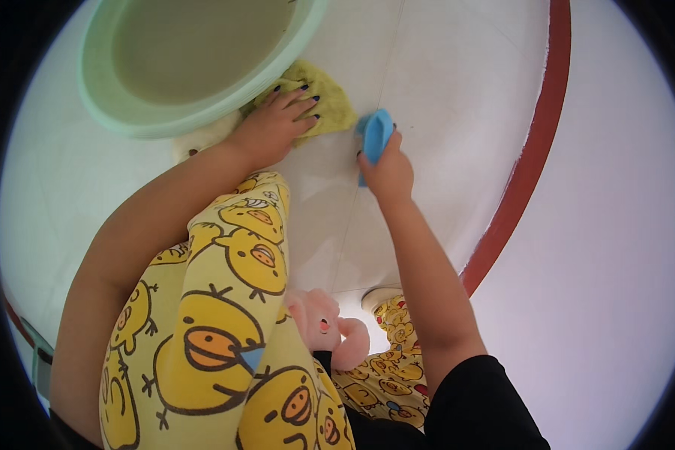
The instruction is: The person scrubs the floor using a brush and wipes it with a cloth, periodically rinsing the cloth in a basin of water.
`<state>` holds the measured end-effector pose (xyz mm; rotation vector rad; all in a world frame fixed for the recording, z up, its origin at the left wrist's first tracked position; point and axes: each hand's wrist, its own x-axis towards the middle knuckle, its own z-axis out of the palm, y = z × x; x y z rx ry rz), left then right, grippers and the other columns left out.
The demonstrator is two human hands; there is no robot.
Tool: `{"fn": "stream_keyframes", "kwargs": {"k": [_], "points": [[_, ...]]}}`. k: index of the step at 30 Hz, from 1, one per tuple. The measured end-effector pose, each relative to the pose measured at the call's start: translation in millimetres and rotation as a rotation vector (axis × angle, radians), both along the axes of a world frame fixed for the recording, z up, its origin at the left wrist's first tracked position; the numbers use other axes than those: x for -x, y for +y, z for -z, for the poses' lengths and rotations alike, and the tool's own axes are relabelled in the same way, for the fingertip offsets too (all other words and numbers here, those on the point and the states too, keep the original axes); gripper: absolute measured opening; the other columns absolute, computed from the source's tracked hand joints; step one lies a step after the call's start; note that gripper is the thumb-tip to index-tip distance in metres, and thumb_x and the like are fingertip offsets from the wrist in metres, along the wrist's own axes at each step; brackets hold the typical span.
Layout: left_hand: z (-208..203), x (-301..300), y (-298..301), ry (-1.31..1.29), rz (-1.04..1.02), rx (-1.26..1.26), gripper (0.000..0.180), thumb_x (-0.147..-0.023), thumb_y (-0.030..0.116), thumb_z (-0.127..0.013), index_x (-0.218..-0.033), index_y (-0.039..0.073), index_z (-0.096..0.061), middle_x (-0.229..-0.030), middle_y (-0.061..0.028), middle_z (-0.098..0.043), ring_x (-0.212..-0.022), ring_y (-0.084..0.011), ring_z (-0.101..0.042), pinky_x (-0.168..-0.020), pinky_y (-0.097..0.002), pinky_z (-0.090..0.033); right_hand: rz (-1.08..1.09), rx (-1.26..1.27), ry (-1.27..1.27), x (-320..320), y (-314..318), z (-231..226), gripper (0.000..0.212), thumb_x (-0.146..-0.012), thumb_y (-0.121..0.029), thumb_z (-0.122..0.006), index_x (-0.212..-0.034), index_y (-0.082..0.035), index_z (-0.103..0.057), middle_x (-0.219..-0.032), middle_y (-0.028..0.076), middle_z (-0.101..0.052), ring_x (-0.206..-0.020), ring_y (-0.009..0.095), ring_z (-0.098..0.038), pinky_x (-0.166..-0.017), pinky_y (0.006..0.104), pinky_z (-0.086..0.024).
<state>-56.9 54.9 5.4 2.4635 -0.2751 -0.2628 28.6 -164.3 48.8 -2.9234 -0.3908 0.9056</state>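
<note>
Blue brush-like tool [379,136] is gripped in the right hand [390,171], right of the yellow-green cloth [331,105] on which the left hand [271,127] lies, fingers spread (pale-green basin [96,82] close alongside).

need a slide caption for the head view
Left hand spread on a yellow-green cloth beside a pale green basin of cloudy liquid; right hand gripping a blue tool.

Black short sleeves [481,405], yellow chick-print trousers [221,300], dark-blue nail polish [316,98]

I can make out no readable text, labels, brands, numbers or signs anywhere before me.
</note>
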Motion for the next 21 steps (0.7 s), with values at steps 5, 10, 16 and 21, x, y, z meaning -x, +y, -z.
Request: {"fn": "stream_keyframes", "kwargs": {"k": [5,10,16,21], "points": [[0,2,3,-0.008,0.020,0.000,0.045,-0.071,0.005,-0.059,-0.115,0.008,-0.054,-0.133,-0.0090,-0.040,-0.128,-0.0282,-0.029,-0.104,-0.0466,-0.027,-0.074,0.006,-0.165,-74,46,13,0.079,-0.070,-0.030,-0.067,-0.130,0.000,-0.025,-0.089,0.018,-0.063,-0.081,0.033,-0.062,-0.069,0.0421,-0.049],[2,2,3,-0.035,0.025,0.015,0.045,-0.071,0.005,-0.059,-0.116,0.008,-0.054,-0.133,-0.0084,-0.040,-0.128,-0.0280,-0.029,-0.104,-0.0463,-0.027,-0.056,0.102,-0.164,-160,99,6,0.073,-0.070,-0.036,-0.067,-0.125,-0.002,-0.032,-0.100,0.017,-0.062,-0.091,0.032,-0.061,-0.076,0.0406,-0.049],[2,4,3,-0.014,0.006,0.046,0.045,-0.071,0.005,-0.059,-0.115,0.008,-0.054,-0.133,-0.0083,-0.041,-0.128,-0.0276,-0.029,-0.105,-0.0448,-0.027,-0.084,0.048,-0.172,-89,56,9,0.080,-0.070,-0.033,-0.066,-0.131,0.000,-0.027,-0.092,0.018,-0.063,-0.083,0.032,-0.062,-0.071,0.0419,-0.049],[-8,-4,-1,-0.032,0.016,0.011,0.044,-0.070,0.004,-0.059,-0.114,0.008,-0.056,-0.132,-0.0089,-0.042,-0.128,-0.0283,-0.030,-0.104,-0.0441,-0.028,-0.067,0.021,-0.039,16,-22,-18,0.078,-0.069,-0.025,-0.066,-0.131,0.001,-0.026,-0.074,0.017,-0.062,-0.063,0.034,-0.061,-0.056,0.0421,-0.048]]}}
